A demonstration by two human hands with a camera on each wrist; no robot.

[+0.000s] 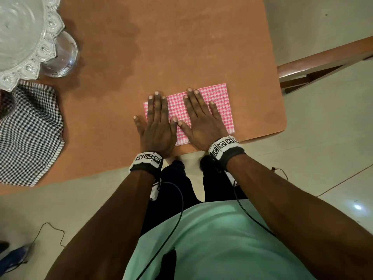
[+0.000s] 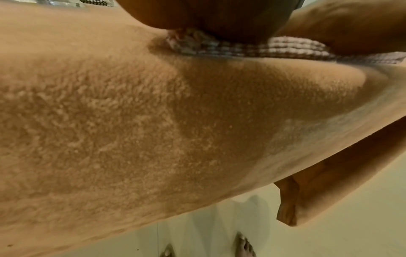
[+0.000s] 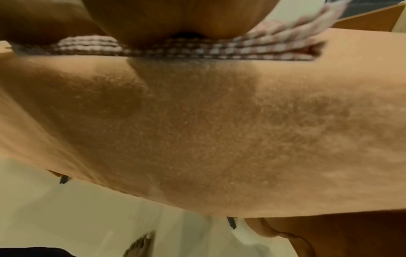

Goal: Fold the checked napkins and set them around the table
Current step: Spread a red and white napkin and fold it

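A folded pink checked napkin (image 1: 220, 102) lies flat near the front right corner of the brown table (image 1: 161, 47). My left hand (image 1: 157, 118) presses on its left part with fingers straight and spread, the little finger on the bare table. My right hand (image 1: 199, 116) lies flat on the napkin's middle, fingers straight too. In the left wrist view the pink napkin (image 2: 285, 48) shows as a thin edge under my palm. The right wrist view shows the pink napkin (image 3: 241, 47) the same way, its right corner slightly lifted. A black checked napkin (image 1: 28, 134) lies crumpled at the table's left.
A cut-glass bowl (image 1: 24, 37) and a glass (image 1: 62, 55) stand at the back left. A wooden chair (image 1: 323, 59) stands to the right of the table. The table's front edge (image 1: 201, 151) runs just under my wrists, with tiled floor below.
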